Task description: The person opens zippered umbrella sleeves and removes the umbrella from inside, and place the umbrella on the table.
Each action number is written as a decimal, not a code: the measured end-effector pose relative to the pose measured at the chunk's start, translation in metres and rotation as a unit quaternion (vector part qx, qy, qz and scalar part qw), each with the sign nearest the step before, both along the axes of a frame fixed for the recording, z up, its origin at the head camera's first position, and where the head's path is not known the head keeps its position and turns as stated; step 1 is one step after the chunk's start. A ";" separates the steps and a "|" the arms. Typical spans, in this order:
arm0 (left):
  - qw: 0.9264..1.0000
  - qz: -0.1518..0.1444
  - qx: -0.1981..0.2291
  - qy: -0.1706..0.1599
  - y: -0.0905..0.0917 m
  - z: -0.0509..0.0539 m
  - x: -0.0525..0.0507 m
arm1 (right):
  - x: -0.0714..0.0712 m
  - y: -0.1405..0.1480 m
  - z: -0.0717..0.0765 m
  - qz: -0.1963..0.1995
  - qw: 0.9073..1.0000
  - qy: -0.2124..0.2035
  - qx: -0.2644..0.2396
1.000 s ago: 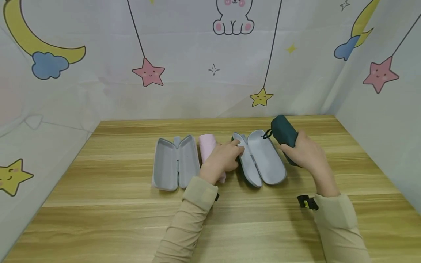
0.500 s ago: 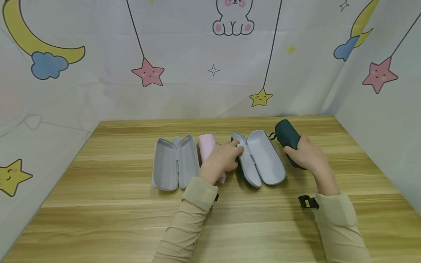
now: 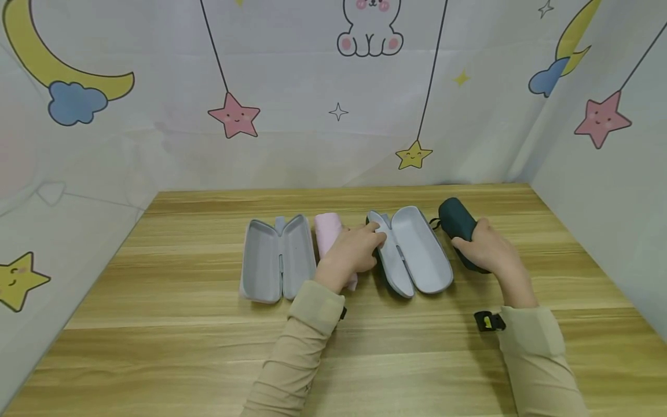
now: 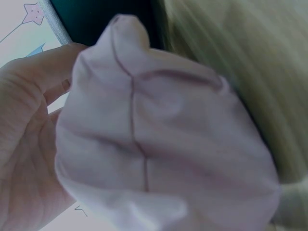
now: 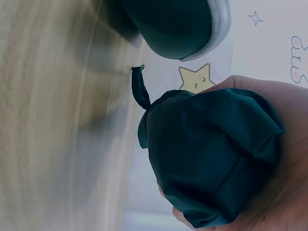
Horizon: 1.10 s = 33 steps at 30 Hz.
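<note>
A dark green folded umbrella [image 3: 458,223] with a wrist loop is in the grip of my right hand [image 3: 487,249], right of the open case; in the right wrist view its gathered cloth end faces the camera. My left hand [image 3: 351,252] holds the left wall of an open hard case [image 3: 419,255], green outside and pale grey inside, with fingertips over the rim. Beneath and beside that hand lies a pink folded umbrella [image 3: 327,231], partly hidden by it. The umbrella's pink cloth [image 4: 168,134] fills the left wrist view, apart from the thumb.
Left of the pink umbrella, a second hinged case [image 3: 278,260] lies open with its grey lining upward. Everything is on a wood-grain table [image 3: 172,341], with a printed cloth backdrop [image 3: 292,156] behind it.
My right hand has moved the dark green umbrella slightly right and down, so its loop now hangs beside the open case's rim. My left hand has stayed put.
</note>
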State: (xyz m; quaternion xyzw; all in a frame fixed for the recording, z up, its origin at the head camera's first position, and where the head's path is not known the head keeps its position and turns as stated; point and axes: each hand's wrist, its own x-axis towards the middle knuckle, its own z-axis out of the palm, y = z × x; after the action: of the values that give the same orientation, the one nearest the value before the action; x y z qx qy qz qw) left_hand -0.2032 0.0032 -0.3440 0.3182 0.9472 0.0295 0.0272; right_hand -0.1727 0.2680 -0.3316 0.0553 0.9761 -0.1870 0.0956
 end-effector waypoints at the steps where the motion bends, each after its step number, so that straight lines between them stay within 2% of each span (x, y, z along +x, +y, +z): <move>1: 1.000 0.000 0.000 0.000 0.000 0.000 0.000 | 0.000 0.000 0.000 0.000 1.000 -0.002 0.000; 22: 1.000 0.003 0.002 0.001 -0.002 -0.001 0.000 | -0.002 0.006 -0.010 0.006 0.999 -0.034 0.000; 33: 1.000 0.003 0.001 0.001 -0.001 0.000 0.001 | -0.002 0.005 -0.009 0.003 0.998 -0.059 0.001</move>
State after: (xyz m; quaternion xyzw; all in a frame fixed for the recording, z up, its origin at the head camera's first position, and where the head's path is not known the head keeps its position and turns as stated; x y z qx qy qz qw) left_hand -0.2021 0.0018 -0.3442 0.3158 0.9480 0.0299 0.0264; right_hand -0.1745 0.2732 -0.3410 0.0638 0.9692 -0.1820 0.1534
